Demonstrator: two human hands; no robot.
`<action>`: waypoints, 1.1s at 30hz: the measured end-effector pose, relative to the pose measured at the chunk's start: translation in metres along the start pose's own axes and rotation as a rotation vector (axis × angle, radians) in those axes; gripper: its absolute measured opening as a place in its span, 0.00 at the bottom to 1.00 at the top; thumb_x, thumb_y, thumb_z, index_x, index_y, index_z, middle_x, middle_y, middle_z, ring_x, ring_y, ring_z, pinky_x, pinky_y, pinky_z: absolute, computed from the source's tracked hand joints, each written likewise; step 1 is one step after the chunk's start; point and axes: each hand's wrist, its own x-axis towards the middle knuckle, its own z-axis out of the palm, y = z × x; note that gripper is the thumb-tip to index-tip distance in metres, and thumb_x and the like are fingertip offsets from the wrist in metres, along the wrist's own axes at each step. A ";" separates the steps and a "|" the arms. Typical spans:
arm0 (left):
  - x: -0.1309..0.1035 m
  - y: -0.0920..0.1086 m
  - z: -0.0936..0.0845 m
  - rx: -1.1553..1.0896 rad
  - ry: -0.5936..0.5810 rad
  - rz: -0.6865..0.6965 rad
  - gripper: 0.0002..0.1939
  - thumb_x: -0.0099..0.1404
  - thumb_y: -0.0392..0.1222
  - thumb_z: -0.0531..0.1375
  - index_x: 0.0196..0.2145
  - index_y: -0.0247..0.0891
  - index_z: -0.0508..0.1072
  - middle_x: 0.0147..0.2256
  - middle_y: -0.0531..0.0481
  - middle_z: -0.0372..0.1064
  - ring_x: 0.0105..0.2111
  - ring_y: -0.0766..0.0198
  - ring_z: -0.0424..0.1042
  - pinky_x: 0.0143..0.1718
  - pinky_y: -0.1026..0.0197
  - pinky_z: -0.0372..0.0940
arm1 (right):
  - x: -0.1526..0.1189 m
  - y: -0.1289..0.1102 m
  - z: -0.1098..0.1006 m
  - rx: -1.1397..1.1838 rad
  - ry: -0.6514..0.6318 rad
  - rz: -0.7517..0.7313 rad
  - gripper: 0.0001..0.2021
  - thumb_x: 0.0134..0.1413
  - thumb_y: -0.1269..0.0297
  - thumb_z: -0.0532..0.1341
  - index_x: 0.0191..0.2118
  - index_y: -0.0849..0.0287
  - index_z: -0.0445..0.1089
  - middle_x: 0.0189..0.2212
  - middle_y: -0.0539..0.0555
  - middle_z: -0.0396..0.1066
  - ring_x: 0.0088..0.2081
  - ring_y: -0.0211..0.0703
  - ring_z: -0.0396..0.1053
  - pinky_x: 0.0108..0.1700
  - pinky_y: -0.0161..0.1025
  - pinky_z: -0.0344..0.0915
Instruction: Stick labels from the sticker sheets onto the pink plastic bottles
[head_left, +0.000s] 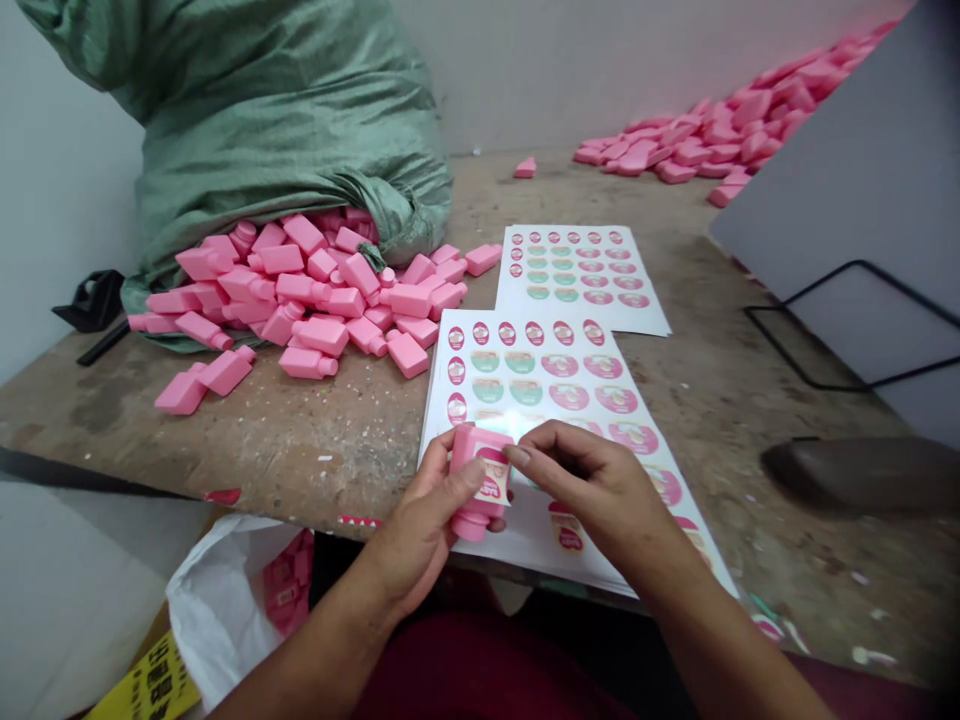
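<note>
In my left hand (pixel 427 510) lies a small pink plastic bottle (pixel 470 455), its neck tilted down toward me. A printed label sticker (pixel 493 476) sits on the bottle's broad face, with the left thumb over its edge. My right hand (pixel 592 475) pinches the upper right edge of that label with thumb and forefinger. Under both hands lies a stack of sticker sheets (pixel 487 330) with pink and green oval labels. One more label (pixel 566 528) shows on the sheet below the right hand.
A green sack (pixel 292 120) spills a heap of pink bottles (pixel 322 335) at the left. More bottles (pixel 705 140) are piled at the back right. A second sheet stack (pixel 645 310) lies behind. A white bag (pixel 217 610) with pink bottles hangs below the table edge. A dark object (pixel 855 475) lies right.
</note>
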 end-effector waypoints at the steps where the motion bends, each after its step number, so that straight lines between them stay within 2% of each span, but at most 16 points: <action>1: 0.000 0.000 0.001 0.007 0.004 0.000 0.24 0.61 0.49 0.67 0.53 0.42 0.69 0.46 0.46 0.71 0.40 0.63 0.71 0.39 0.62 0.66 | -0.001 0.001 0.000 -0.029 0.005 -0.017 0.16 0.52 0.48 0.64 0.25 0.55 0.70 0.19 0.46 0.62 0.21 0.37 0.58 0.22 0.35 0.56; 3: 0.001 -0.001 0.002 0.011 0.016 0.003 0.24 0.60 0.44 0.68 0.53 0.42 0.69 0.45 0.47 0.71 0.41 0.64 0.70 0.39 0.63 0.67 | -0.002 0.002 0.000 -0.126 0.029 -0.072 0.16 0.54 0.48 0.63 0.26 0.55 0.71 0.18 0.47 0.63 0.21 0.37 0.59 0.24 0.36 0.56; 6: 0.002 -0.001 0.003 -0.005 0.017 -0.011 0.25 0.58 0.41 0.68 0.53 0.39 0.69 0.45 0.46 0.70 0.41 0.62 0.71 0.37 0.62 0.68 | -0.004 0.007 0.001 -0.331 0.154 -0.224 0.16 0.58 0.48 0.61 0.28 0.54 0.74 0.17 0.47 0.67 0.20 0.37 0.62 0.27 0.37 0.57; 9: 0.001 -0.001 0.001 -0.005 0.024 -0.037 0.28 0.57 0.41 0.68 0.53 0.36 0.67 0.45 0.43 0.70 0.39 0.62 0.72 0.36 0.62 0.68 | -0.004 0.012 0.000 -0.499 0.288 -0.359 0.15 0.61 0.49 0.60 0.32 0.54 0.76 0.22 0.49 0.75 0.24 0.39 0.68 0.34 0.40 0.59; 11: -0.001 -0.001 0.000 0.011 0.026 -0.053 0.30 0.57 0.42 0.68 0.55 0.35 0.65 0.46 0.42 0.71 0.39 0.61 0.73 0.36 0.62 0.68 | -0.003 0.013 -0.001 -0.521 0.337 -0.366 0.16 0.62 0.49 0.58 0.33 0.54 0.76 0.25 0.50 0.77 0.25 0.40 0.70 0.35 0.40 0.60; 15: -0.004 -0.003 0.002 0.044 -0.003 -0.057 0.27 0.58 0.41 0.67 0.54 0.36 0.66 0.46 0.43 0.70 0.40 0.62 0.72 0.37 0.62 0.69 | -0.005 0.008 0.004 -0.436 0.301 -0.349 0.15 0.58 0.46 0.62 0.38 0.52 0.76 0.27 0.51 0.76 0.28 0.44 0.72 0.31 0.38 0.64; 18: -0.006 -0.005 0.002 0.068 -0.001 -0.040 0.28 0.56 0.39 0.68 0.53 0.38 0.66 0.45 0.45 0.70 0.40 0.63 0.71 0.37 0.63 0.68 | -0.006 0.005 0.015 -0.420 0.245 -0.344 0.19 0.53 0.43 0.63 0.43 0.51 0.76 0.27 0.51 0.75 0.29 0.46 0.73 0.30 0.39 0.66; 20: -0.014 -0.002 -0.011 0.130 0.019 -0.053 0.31 0.55 0.41 0.68 0.55 0.39 0.66 0.46 0.44 0.70 0.40 0.62 0.72 0.36 0.63 0.68 | -0.006 0.005 0.019 -0.409 0.235 -0.326 0.20 0.54 0.41 0.61 0.42 0.51 0.76 0.25 0.51 0.73 0.28 0.46 0.72 0.29 0.40 0.66; 22: -0.031 0.007 -0.038 0.275 0.034 -0.111 0.34 0.54 0.43 0.69 0.58 0.41 0.65 0.47 0.44 0.71 0.41 0.59 0.74 0.36 0.62 0.67 | -0.004 0.009 0.020 -0.397 0.246 -0.303 0.22 0.54 0.38 0.59 0.41 0.51 0.76 0.24 0.51 0.72 0.26 0.46 0.72 0.27 0.40 0.66; 24: -0.060 0.025 -0.076 0.525 0.049 -0.189 0.36 0.54 0.44 0.68 0.59 0.43 0.65 0.47 0.44 0.73 0.43 0.54 0.75 0.40 0.58 0.68 | -0.001 0.017 0.018 -0.386 0.239 -0.267 0.25 0.50 0.34 0.60 0.39 0.50 0.76 0.25 0.52 0.74 0.27 0.48 0.73 0.28 0.41 0.67; 26: -0.093 0.047 -0.112 0.873 0.069 -0.227 0.34 0.54 0.43 0.67 0.59 0.47 0.67 0.50 0.46 0.73 0.49 0.51 0.73 0.47 0.55 0.67 | 0.003 0.026 0.015 -0.367 0.200 -0.211 0.26 0.47 0.32 0.60 0.38 0.50 0.76 0.27 0.53 0.77 0.28 0.50 0.76 0.27 0.41 0.69; 28: -0.119 0.070 -0.136 1.139 0.129 -0.225 0.37 0.52 0.45 0.69 0.60 0.49 0.67 0.56 0.47 0.70 0.54 0.48 0.69 0.54 0.51 0.64 | 0.005 0.033 0.015 -0.359 0.142 -0.169 0.27 0.46 0.32 0.60 0.38 0.49 0.76 0.31 0.54 0.80 0.31 0.52 0.78 0.28 0.41 0.70; 29: -0.125 0.080 -0.142 1.227 0.181 -0.204 0.38 0.51 0.47 0.70 0.60 0.49 0.67 0.59 0.46 0.68 0.56 0.47 0.68 0.56 0.50 0.62 | 0.006 0.036 0.016 -0.363 0.114 -0.158 0.27 0.46 0.31 0.60 0.38 0.49 0.76 0.32 0.54 0.80 0.31 0.52 0.78 0.28 0.41 0.71; 31: -0.117 0.096 -0.146 1.330 0.319 -0.110 0.36 0.56 0.52 0.67 0.61 0.46 0.67 0.58 0.43 0.70 0.54 0.48 0.70 0.55 0.50 0.64 | 0.007 0.039 0.020 -0.380 0.074 -0.162 0.27 0.47 0.31 0.58 0.37 0.49 0.77 0.32 0.54 0.81 0.30 0.52 0.78 0.27 0.40 0.71; 33: -0.085 0.108 -0.144 1.412 0.467 0.063 0.29 0.64 0.55 0.58 0.60 0.42 0.68 0.49 0.42 0.75 0.46 0.52 0.74 0.49 0.52 0.67 | 0.007 0.041 0.026 -0.401 0.047 -0.192 0.27 0.50 0.31 0.55 0.36 0.49 0.77 0.31 0.53 0.81 0.29 0.51 0.78 0.26 0.40 0.71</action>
